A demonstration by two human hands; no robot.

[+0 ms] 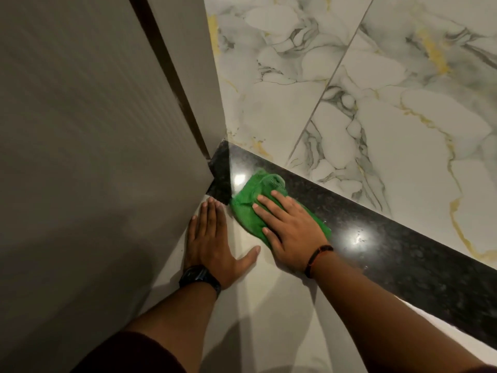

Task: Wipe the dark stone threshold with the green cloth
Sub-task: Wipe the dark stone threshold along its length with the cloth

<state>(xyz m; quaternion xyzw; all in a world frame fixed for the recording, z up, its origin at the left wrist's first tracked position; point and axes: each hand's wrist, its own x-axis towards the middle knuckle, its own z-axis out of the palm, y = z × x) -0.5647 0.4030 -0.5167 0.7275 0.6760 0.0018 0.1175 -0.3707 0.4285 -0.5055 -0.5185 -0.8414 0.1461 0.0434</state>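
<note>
A dark speckled stone threshold runs diagonally across the floor from the door frame at centre to the lower right edge. A crumpled green cloth lies on its left end, partly over the pale tile in front. My right hand lies flat on the cloth with fingers spread, pressing it down; a dark bracelet is on that wrist. My left hand rests flat and empty on the pale floor tile beside the wall, fingers together, with a black watch on the wrist.
A grey wall or door panel fills the left, meeting the threshold at the corner with a brown frame strip. Beyond the threshold lies white marble-pattern tile with grey and gold veins. Pale plain tile lies under my arms.
</note>
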